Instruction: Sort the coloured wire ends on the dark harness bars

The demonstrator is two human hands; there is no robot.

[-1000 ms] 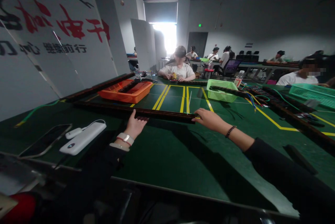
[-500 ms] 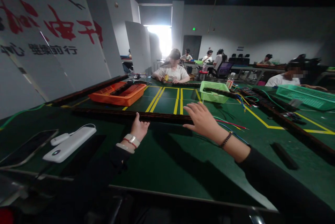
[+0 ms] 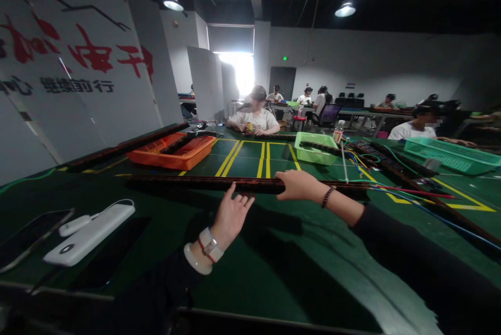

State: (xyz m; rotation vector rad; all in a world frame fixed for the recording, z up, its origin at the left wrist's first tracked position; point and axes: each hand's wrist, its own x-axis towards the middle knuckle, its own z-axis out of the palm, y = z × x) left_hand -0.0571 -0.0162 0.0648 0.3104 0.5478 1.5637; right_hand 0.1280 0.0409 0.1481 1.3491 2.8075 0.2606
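A long dark brown bar (image 3: 203,183), shaped like a length of cable duct, lies crosswise in front of me. My right hand (image 3: 297,184) is closed around it from above, right of its middle. Red, blue and green wires (image 3: 410,192) trail off from its right end. Below the bar's near side, my left hand (image 3: 234,215) is open with the palm turned up and fingers spread. The left thumb reaches the bar's edge; whether it presses on it I cannot tell.
On the green table (image 3: 250,283) stand an orange basket (image 3: 183,160), a light green basket (image 3: 313,155) and a teal basket (image 3: 446,152). A white power bank (image 3: 90,236) and a phone (image 3: 31,236) lie at left. A bottle (image 3: 338,131) and a person (image 3: 256,116) are beyond.
My right hand has come down from above the bar and closed on it. The bar has shifted right, bringing its wires along. My left hand has turned palm up and opened.
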